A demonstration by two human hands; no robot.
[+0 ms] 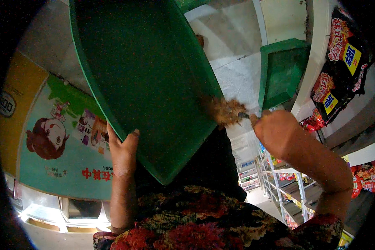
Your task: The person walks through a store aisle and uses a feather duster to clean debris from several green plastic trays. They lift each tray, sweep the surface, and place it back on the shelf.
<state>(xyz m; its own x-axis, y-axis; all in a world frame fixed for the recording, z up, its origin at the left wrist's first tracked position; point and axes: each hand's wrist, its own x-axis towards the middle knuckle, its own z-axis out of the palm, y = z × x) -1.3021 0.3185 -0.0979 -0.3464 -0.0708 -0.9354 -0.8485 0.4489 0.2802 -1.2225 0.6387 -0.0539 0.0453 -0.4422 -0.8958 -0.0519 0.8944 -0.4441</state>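
A large green plastic tray [143, 68] is held tilted before me, its inside facing up toward the camera. My left hand [125, 147] grips its left rim, with the thumb over the edge and the fingers behind it. In my right hand [276, 131] is the dark handle of a brown feather duster [226, 111]. The duster's fluffy head lies at the tray's right wall, near the lower right corner; part of it blurs into shadow there. Nothing that I can make out lies in the tray.
A second green tray [284, 75] stands to the right. Black snack packets [347, 53] lie on a white shelf beyond it. Metal shelving [278, 187] with packaged goods is at lower right. A printed cartoon panel [72, 140] covers the left side, above pale floor.
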